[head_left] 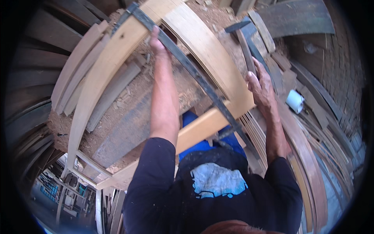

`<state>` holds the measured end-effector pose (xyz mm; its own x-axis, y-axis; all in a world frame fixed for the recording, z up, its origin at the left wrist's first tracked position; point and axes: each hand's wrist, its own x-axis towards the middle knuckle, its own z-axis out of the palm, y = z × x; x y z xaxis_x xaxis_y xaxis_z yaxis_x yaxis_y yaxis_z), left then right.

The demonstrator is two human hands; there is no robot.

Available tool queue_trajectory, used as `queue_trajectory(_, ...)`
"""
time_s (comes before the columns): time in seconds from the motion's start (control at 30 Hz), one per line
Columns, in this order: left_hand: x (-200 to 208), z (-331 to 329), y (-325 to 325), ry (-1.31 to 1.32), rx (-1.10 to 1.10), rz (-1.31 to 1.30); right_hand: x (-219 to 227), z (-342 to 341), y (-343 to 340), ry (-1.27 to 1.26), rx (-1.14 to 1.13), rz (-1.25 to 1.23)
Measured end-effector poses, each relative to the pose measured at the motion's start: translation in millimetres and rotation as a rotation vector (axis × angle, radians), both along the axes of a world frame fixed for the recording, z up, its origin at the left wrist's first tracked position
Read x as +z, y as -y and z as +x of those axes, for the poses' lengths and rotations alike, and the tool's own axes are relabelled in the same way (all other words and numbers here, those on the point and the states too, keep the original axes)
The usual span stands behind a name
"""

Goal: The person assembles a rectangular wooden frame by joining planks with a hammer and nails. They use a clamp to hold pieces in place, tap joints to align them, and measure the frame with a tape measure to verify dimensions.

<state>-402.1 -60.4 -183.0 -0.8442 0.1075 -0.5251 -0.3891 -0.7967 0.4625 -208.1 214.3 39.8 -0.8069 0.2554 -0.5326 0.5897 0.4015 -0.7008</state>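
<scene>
A long dark metal bar clamp (191, 72) lies slantwise across a pale wooden frame (103, 78), its far jaw over the frame's outer edge and its screw end near my body. My left hand (157, 43) is closed at the clamp's far part, the thumb against the bar; the other fingers are mostly hidden. In my right hand (261, 85) is a hammer, gripped by its wooden handle (245, 48). The hammer's dark head (237, 26) points away from me, beyond the frame's right corner. A light panel (210, 45) sits within the frame, to the right of the bar.
Under the frame is a work surface strewn with shavings and offcuts (113, 97). Curved boards (76, 64) lie at the left, and more boards (307, 167) are stacked at the right. A white cylindrical container (295, 101) stands to the right of my right forearm.
</scene>
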Motion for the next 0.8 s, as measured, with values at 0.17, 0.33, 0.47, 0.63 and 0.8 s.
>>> queue_trajectory(0.17,49,2,-26,-0.201,-0.038,0.000,-1,105,-22,-0.128,0.066,0.324)
queue_trajectory(0.33,25,3,2,-0.022,-0.043,-0.088,-5,181,-31,-0.130,0.176,0.355)
queue_trajectory(0.47,62,42,0,0.087,-0.124,-0.352,-23,211,-44,-0.027,0.214,0.403)
queue_trajectory(0.63,130,159,15,-0.051,-0.222,-0.864,-15,219,-37,0.070,0.154,0.365)
queue_trajectory(0.8,140,296,6,-0.037,-0.425,-0.972,24,227,-49,-0.071,0.028,0.050)
